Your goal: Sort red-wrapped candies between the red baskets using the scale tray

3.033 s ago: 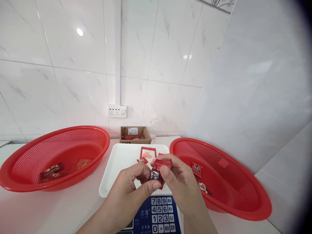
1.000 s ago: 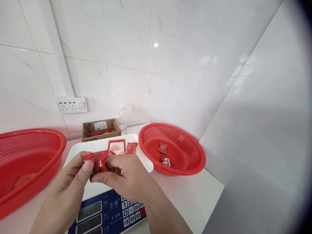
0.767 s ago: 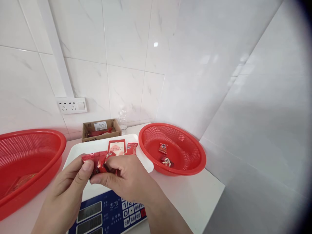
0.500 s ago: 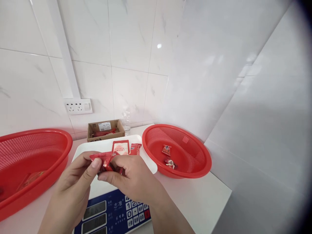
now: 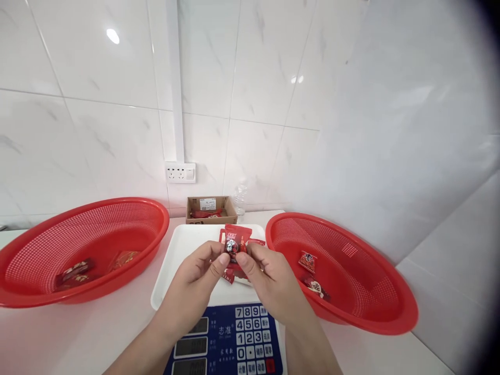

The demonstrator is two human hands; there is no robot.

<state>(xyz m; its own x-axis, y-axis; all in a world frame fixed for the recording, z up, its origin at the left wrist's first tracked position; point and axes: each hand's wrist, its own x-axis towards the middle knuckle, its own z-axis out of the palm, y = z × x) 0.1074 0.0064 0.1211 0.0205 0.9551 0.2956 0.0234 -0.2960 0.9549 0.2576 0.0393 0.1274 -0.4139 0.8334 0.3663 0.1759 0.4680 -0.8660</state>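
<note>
Between my two hands I hold a small red snack packet (image 5: 237, 235) upright, its printed face toward me. My left hand (image 5: 205, 268) pinches its left side with thumb and fingers. On the right side, my right hand (image 5: 265, 271) grips it the same way. Behind and below it, the white weighing tray of a digital scale (image 5: 179, 250) carries more red packets, partly hidden by my hands. The scale's blue keypad panel (image 5: 226, 338) shows below my wrists.
A red plastic basket (image 5: 156, 229) with a few packets stands at left. Another red basket (image 5: 398, 312) at right holds two packets. Behind the scale are a cardboard box (image 5: 230, 211) with red packets and a clear plastic bottle (image 5: 240, 195). A socket (image 5: 180, 172) is on the tiled wall.
My view has swung left, so more of the left basket shows. The packet has been turned upright with its printed front facing me, and both hands still hold it.
</note>
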